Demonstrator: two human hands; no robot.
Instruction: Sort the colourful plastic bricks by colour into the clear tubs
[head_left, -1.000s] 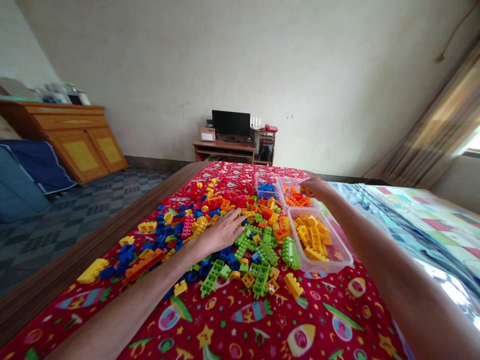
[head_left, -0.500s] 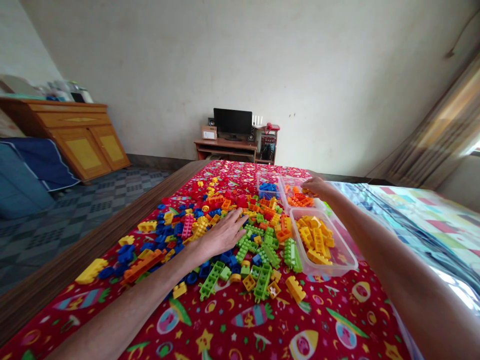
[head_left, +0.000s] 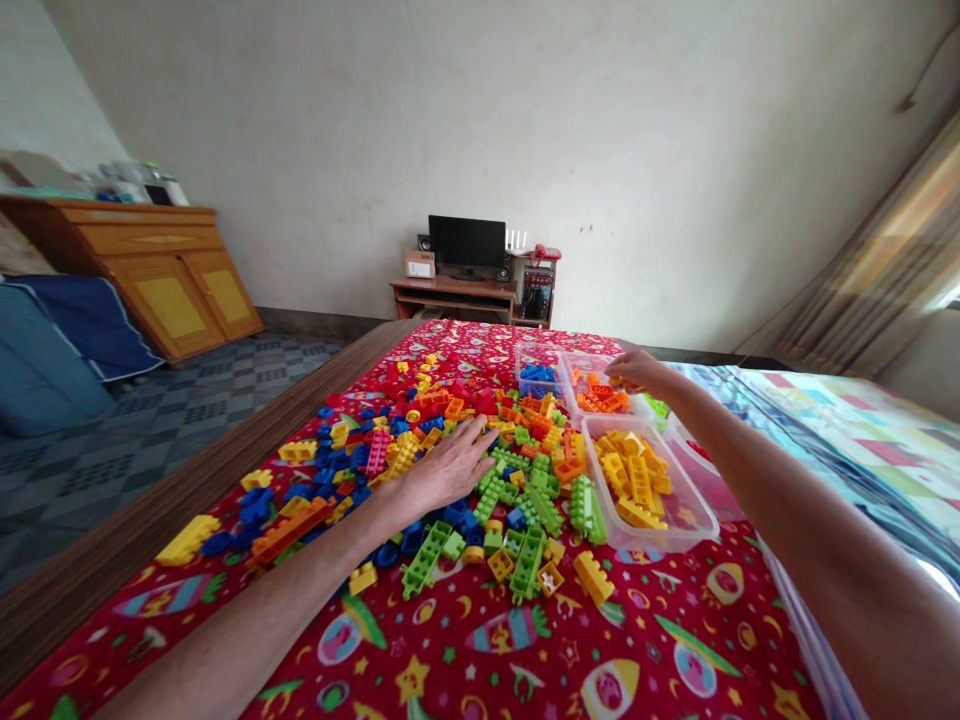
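Note:
My left hand [head_left: 448, 468] rests on a spread pile of toy building blocks, fingers stretched out and apart. Around it lie green blocks [head_left: 540, 505], blue blocks [head_left: 259, 507] and a long orange block [head_left: 291, 532]. My right hand [head_left: 641, 374] is over the right edge of a clear plastic box holding orange blocks [head_left: 602, 400]. Its fingers are drawn together; what they hold, if anything, is too small to make out. Nearer to me stands a clear box [head_left: 694, 520] with yellow blocks [head_left: 637, 478] in it.
A clear box with blue blocks [head_left: 538, 378] stands behind on the left. Green blocks [head_left: 658, 408] show in another box, partly hidden by my right arm. The red patterned cloth [head_left: 480, 675] covers the table, beside a bed [head_left: 870, 420]. A monitor [head_left: 467, 245] stands by the wall.
My right hand and forearm have shifted slightly to the right, uncovering more of the boxes beside them. My left hand stays on the pile.

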